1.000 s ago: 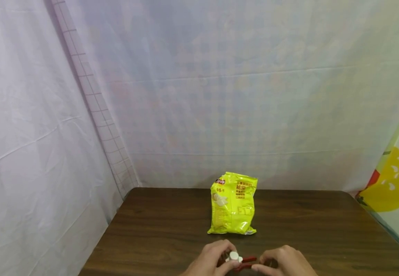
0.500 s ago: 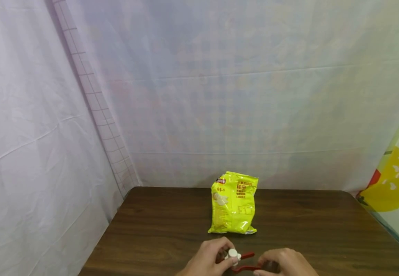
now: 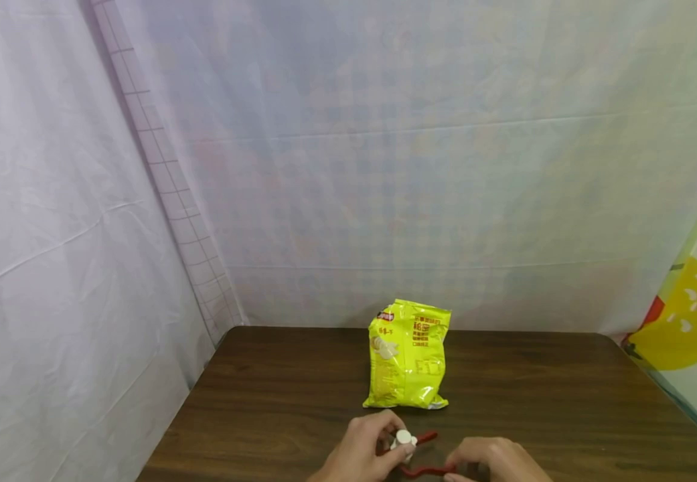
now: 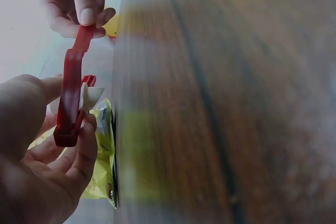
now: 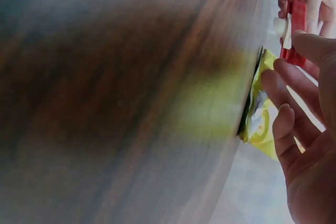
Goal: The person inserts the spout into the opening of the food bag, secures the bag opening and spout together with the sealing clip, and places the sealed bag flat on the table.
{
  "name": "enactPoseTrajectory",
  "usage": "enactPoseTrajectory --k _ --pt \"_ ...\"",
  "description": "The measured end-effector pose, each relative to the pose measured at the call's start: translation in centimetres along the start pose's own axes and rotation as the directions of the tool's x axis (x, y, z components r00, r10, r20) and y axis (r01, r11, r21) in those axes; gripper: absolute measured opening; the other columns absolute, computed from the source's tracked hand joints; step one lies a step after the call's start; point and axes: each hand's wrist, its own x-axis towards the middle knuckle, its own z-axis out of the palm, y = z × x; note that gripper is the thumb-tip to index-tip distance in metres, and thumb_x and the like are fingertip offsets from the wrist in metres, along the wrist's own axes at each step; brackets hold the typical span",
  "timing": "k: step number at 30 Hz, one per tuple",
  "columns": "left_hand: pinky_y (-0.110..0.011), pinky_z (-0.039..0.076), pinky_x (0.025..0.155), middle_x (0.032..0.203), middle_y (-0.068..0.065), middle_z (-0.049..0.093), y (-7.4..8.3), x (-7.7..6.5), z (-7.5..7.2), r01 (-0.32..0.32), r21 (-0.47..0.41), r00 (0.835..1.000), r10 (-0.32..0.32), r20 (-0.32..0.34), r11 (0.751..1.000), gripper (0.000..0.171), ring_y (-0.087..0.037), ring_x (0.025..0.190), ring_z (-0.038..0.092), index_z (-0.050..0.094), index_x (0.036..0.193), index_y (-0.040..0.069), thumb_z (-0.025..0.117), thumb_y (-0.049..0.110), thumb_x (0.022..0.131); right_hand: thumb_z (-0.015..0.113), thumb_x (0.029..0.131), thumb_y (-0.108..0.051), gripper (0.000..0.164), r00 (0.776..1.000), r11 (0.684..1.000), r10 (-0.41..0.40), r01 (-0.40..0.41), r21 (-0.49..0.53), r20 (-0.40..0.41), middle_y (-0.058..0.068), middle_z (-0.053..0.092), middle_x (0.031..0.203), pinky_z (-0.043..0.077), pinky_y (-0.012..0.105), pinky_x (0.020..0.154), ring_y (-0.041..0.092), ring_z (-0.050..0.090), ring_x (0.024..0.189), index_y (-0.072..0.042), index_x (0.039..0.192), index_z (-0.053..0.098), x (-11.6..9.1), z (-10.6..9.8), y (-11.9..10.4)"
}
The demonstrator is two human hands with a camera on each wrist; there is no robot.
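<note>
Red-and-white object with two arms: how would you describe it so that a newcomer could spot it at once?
On the dark brown wood-grain table, find the glossy yellow plastic bag. Nearer the camera, the left hand and right hand hold a small red-and-white object between them. Its round white knob and red arms set it apart from the bulky bag.

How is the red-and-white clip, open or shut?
Open: the head view shows the clip with its two red arms apart, the right hand pinching the nearer one.
</note>
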Motion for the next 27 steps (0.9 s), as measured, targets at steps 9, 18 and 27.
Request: enactPoseTrajectory --k 9,18,27 --pt "-0.016 0.053 0.064 0.094 0.016 0.072 0.0 0.0 0.0 -0.003 0.005 1.0 0.003 0.0 1.0 0.017 0.008 0.071 0.061 0.073 0.107 0.021 0.082 0.034 0.099 0.072 0.106 -0.032 0.011 0.986 0.98 -0.161 0.154 -0.127 -0.048 -0.027 0.074 0.099 0.05 0.021 0.064 -0.009 0.065 0.087 -0.038 0.108 0.081 -0.2 0.4 0.8" --pt "-0.017 0.055 0.073 0.101 0.018 0.075 -0.2 -0.2 0.0 -0.053 0.022 0.998 0.053 0.022 0.998 0.014 0.007 0.083 0.066 0.076 0.107 0.026 0.081 0.037 0.1 0.073 0.105 -0.027 0.012 0.968 0.962 -0.246 0.237 -0.135 -0.051 -0.026 0.074 0.099 0.053 0.021 0.064 -0.01 0.066 0.088 -0.033 0.108 0.082 0.0 0.5 1.3" --pt "-0.034 0.051 0.095 0.108 0.025 0.069 0.3 -0.3 -0.1 -0.027 0.203 0.998 0.037 -0.048 0.979 0.02 0.001 0.107 0.06 0.077 0.11 0.036 0.08 0.051 0.097 0.081 0.097 -0.034 0.013 0.946 0.928 -0.323 0.312 -0.202 -0.019 -0.023 0.076 0.101 0.053 0.019 0.066 -0.01 0.066 0.091 -0.029 0.109 0.083 0.1 0.5 1.8"
